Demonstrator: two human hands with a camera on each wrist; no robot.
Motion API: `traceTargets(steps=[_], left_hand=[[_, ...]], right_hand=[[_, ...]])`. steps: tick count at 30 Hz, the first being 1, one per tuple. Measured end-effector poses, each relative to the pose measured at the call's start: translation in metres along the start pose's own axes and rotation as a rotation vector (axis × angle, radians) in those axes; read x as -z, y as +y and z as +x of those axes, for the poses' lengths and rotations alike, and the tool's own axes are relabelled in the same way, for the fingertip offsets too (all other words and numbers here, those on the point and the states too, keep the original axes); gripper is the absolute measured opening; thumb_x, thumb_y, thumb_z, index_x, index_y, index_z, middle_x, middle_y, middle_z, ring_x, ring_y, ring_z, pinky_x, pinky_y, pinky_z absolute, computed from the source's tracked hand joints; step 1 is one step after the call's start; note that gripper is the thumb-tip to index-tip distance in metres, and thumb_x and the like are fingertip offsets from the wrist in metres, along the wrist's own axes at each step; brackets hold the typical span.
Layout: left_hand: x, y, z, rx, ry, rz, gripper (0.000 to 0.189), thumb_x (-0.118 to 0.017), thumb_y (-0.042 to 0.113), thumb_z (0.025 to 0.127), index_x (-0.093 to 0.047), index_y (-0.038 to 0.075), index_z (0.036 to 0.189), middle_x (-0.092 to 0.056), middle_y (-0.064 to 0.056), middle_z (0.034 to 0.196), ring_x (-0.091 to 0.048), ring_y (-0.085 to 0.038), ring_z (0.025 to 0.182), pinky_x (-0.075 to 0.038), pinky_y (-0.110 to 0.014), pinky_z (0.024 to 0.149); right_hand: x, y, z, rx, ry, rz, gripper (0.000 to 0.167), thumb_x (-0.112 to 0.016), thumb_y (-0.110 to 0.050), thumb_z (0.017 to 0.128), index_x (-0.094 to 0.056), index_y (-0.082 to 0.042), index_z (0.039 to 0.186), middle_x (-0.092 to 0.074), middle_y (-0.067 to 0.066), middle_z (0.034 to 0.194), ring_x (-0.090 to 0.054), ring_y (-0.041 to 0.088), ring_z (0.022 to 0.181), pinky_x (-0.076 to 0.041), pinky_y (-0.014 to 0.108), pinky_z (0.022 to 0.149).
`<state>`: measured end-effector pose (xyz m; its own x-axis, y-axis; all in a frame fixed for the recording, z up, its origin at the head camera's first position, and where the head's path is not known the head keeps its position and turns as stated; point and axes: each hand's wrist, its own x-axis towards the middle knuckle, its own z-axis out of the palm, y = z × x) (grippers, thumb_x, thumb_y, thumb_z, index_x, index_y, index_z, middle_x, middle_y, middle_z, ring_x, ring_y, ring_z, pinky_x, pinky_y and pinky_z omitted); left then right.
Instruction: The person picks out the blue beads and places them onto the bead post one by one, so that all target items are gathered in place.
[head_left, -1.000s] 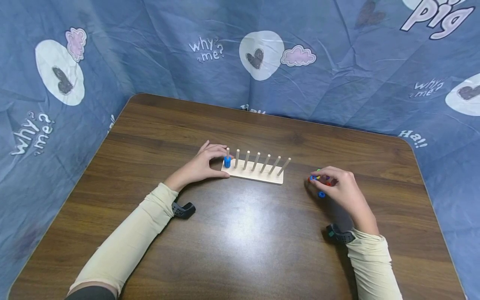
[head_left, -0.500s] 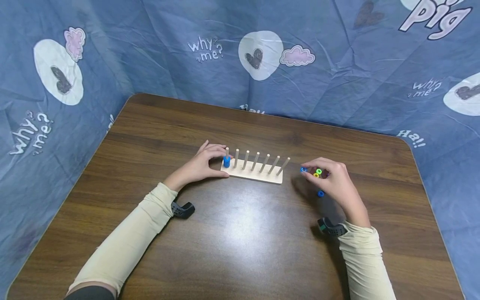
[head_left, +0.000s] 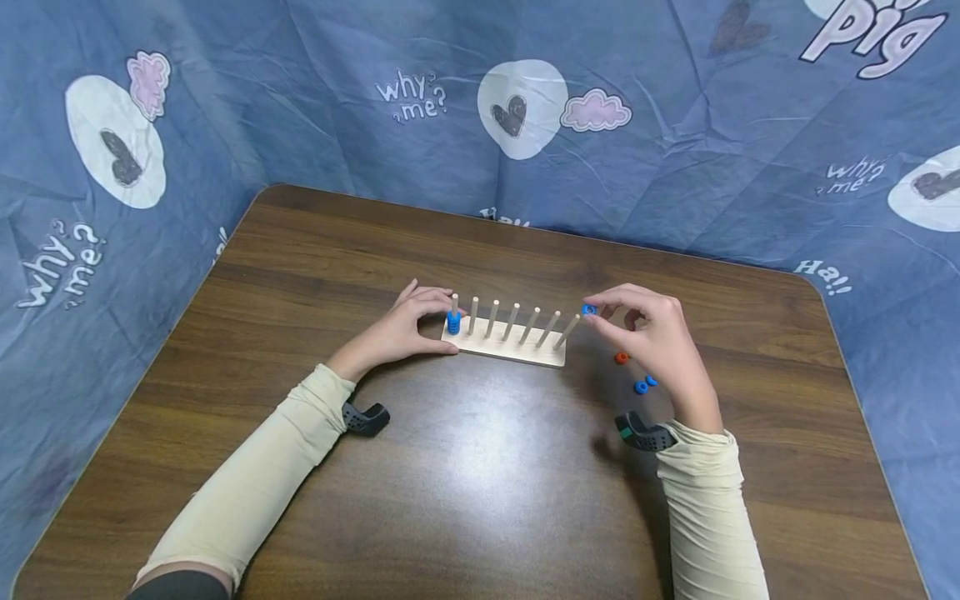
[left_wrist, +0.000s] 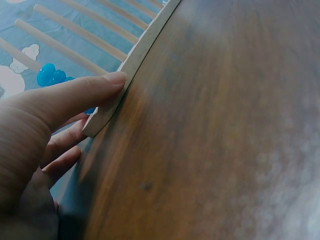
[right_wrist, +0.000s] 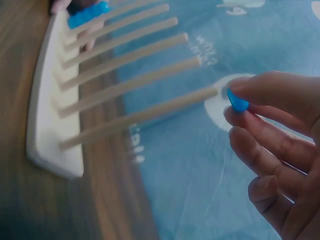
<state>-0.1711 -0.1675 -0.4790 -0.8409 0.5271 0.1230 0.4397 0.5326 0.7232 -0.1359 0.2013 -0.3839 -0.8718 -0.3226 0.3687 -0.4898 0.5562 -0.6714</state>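
Note:
A wooden peg board with a row of upright pegs lies mid-table in the head view. My left hand grips its left end, thumb along the front edge and fingers behind. Blue beads are stacked on the leftmost peg; the left wrist view shows them just beyond the thumb. Between thumb and index finger, my right hand pinches a blue bead. That bead is raised close to the tip of the rightmost peg, which carries nothing.
On the table, right of the board, lie an orange-red bead and two blue beads; the right hand hides other beads seen earlier. A blue printed cloth hangs behind the table.
My right hand has lifted the blue bead from the group of beads and carried it left and up to the rightmost peg. The left hand and the board have stayed put.

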Motion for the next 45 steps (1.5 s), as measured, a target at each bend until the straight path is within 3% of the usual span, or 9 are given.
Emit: traceTargets(steps=[5,16,29,35,45], left_hand=[[0.0,0.0,0.0,-0.001,0.002,0.003,0.053,-0.092,0.026,0.077,-0.073,0.011,0.125,-0.068,-0.009,0.135,-0.045,-0.03,0.147,0.002,-0.059,0.131],[0.001,0.0,-0.001,0.008,-0.007,0.006,0.054,-0.092,0.027,0.078,-0.073,0.012,0.126,-0.067,-0.009,0.137,-0.044,-0.03,0.147,0.003,-0.058,0.131],[0.001,-0.001,0.0,0.004,-0.01,0.003,0.053,-0.092,0.028,0.079,-0.073,0.013,0.126,-0.067,-0.009,0.136,-0.044,-0.03,0.148,0.002,-0.059,0.131],[0.001,-0.001,-0.001,0.002,-0.015,0.001,0.052,-0.091,0.028,0.08,-0.073,0.012,0.126,-0.067,-0.008,0.135,-0.044,-0.029,0.148,0.003,-0.059,0.131],[0.001,-0.001,-0.002,-0.031,0.004,-0.018,0.052,-0.093,0.026,0.077,-0.073,0.011,0.122,-0.068,-0.007,0.135,-0.048,-0.03,0.142,0.001,-0.062,0.13]], right_hand=[[-0.007,-0.008,0.011,0.054,0.008,0.059,0.016,-0.083,-0.008,0.087,-0.082,-0.016,0.101,-0.075,-0.004,0.088,-0.061,-0.001,0.078,-0.04,0.016,0.056],[-0.031,-0.03,0.03,0.12,-0.034,0.108,0.017,-0.082,-0.006,0.087,-0.081,-0.013,0.102,-0.076,-0.002,0.09,-0.064,0.002,0.078,-0.042,0.016,0.056],[-0.071,-0.056,0.054,0.166,-0.126,0.076,0.017,-0.081,-0.014,0.09,-0.081,-0.015,0.107,-0.077,-0.006,0.093,-0.066,0.006,0.082,-0.05,0.025,0.065],[-0.087,-0.063,0.064,0.191,-0.168,0.035,0.017,-0.08,-0.015,0.091,-0.08,-0.012,0.108,-0.079,0.0,0.095,-0.071,0.016,0.087,-0.055,0.029,0.072],[-0.1,-0.072,0.073,0.176,-0.226,-0.002,0.018,-0.078,-0.017,0.093,-0.079,-0.011,0.11,-0.078,0.0,0.091,-0.07,0.015,0.087,-0.058,0.03,0.076]])
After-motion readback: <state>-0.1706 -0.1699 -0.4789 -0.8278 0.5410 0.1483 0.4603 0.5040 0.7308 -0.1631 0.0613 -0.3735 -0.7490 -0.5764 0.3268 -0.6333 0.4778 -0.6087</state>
